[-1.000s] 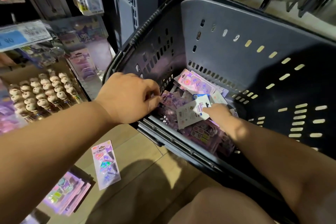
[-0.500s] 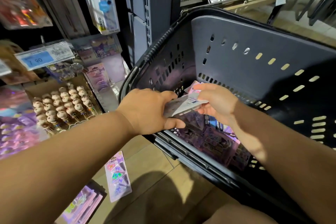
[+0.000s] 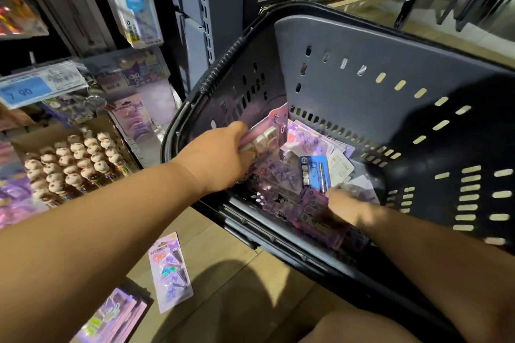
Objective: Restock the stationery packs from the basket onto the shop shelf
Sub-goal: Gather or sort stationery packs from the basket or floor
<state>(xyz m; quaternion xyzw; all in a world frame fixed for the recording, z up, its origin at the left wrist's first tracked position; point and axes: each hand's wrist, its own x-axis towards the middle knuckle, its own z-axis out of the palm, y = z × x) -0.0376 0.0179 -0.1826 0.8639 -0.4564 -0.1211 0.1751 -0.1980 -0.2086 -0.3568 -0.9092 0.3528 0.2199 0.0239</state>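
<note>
**Right hand back down in the basket, left keeps the pack**

Since half a second ago the right hand [image 3: 344,203] has left the handover point and dropped among the loose packs on the basket [image 3: 362,44] bottom. The left hand [image 3: 220,159] now grips a pink stationery pack [image 3: 269,133] upright over the near-left corner. Right hand's grasp: cannot tell, motion-blurred, fingertips down against a purple pack [image 3: 309,206] just below a blue card pack [image 3: 315,172]. Best bet: pinch one pack by its edge, lift clear, stack it flat against the left hand's pack, then turn to the shelf [image 3: 192,44]. Left fingers hidden behind the pack; how many it holds is unclear. Holographic pack [image 3: 170,270] lies on the floor.
</note>
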